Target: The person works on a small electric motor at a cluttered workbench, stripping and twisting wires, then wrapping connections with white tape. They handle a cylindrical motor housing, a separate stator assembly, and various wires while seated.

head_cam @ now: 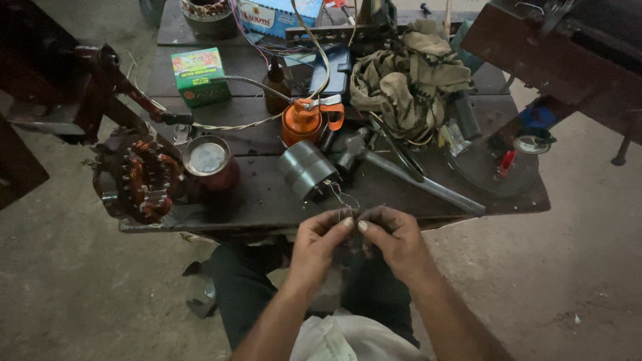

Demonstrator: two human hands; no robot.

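Note:
My left hand (317, 242) and my right hand (393, 237) meet fingertip to fingertip just in front of the low dark wooden table (267, 200). Between the fingers both pinch thin wire leads (342, 198). These leads run up to a grey cylindrical capacitor (306, 170) lying on its side on the table, a short way beyond my hands. What the fingers do with the wire ends is too small to tell. My knees in dark trousers are under the hands.
A motor stator with copper windings (140, 180) sits at the table's left edge beside a round tin (207, 160). Behind are an orange oil can (302, 120), a hammer (401, 170), a green box (198, 75), a rag heap (408, 77) and a brown bottle (275, 87).

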